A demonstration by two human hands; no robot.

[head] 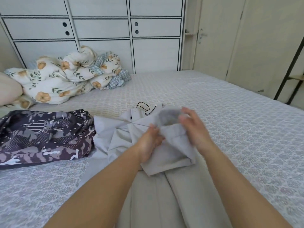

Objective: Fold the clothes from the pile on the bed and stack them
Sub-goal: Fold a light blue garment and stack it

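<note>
Light grey trousers [156, 195] lie lengthwise on the bed in front of me, their legs running toward the camera. One folded-over leg end [174, 150] is lifted between my hands. My left hand [150, 142] grips that fabric from the left, thumb on top. My right hand [194, 127] is blurred, fingers spread and straight, beside the fabric's right edge. A dark purple patterned garment [46, 135] lies crumpled to the left. A black cord [143, 106] shows at the trousers' far end.
The patterned bedsheet [238, 129] stretches out to the right. A bunched floral duvet [65, 76] sits at the far left by a pillow [9, 89]. White wardrobe doors [102, 30] stand behind the bed, and a door [213, 38] is at the right.
</note>
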